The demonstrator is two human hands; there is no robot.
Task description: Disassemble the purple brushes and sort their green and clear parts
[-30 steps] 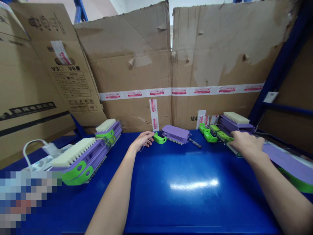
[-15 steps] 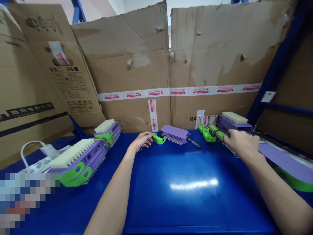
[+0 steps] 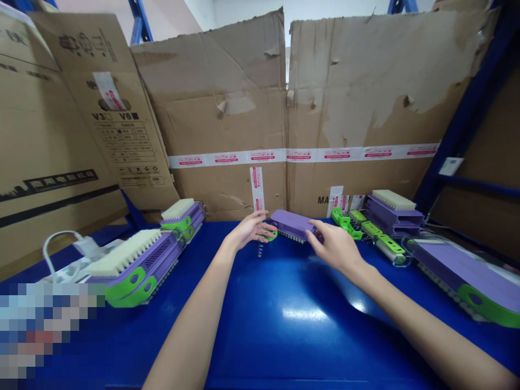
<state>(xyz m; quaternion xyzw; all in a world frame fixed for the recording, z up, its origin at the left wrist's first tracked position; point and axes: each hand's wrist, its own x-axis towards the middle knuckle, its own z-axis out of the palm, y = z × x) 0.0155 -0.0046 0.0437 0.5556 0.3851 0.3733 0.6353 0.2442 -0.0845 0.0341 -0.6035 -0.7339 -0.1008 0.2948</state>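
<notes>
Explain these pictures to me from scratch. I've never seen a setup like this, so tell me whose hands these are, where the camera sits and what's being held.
There is no machine here: a person works with bare hands, seen by a camera worn on their head, looking forward and down.

The left hand is open, fingers spread beside a small green part; a thin spring shows just below it. The right hand is at the right end of a purple brush piece; whether it grips anything is hidden.

On the blue table, purple-and-green brushes lie to the left. To the right are loose green pieces and another large brush. Cardboard stands behind.
</notes>
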